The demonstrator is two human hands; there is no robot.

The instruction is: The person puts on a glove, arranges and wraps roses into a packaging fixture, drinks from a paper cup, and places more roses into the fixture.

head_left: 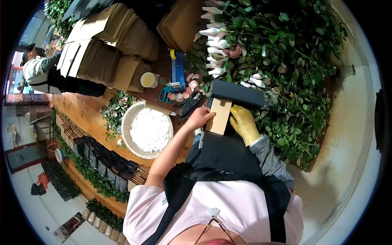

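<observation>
A flat piece of tan cardboard [219,116] lies in front of me, against a dark padded block [237,93]. With my bare left hand [200,118] I grip its left edge, thumb on top. My right hand [244,124], in a yellow rubber glove, is closed at the right edge; its fingers are partly hidden. Just left of the block lie black-handled cutters [192,107], and beyond them teal-handled scissors [166,94] among loose pink petals [192,84].
Leafy rose stems [281,81] are heaped at right, several blooms in white sleeves [216,43]. A round basin [127,136] holds white pieces. Cardboard stacks [98,61], a cup [148,80] and a blue box [177,69] stand behind. Another person [38,69] is at far left.
</observation>
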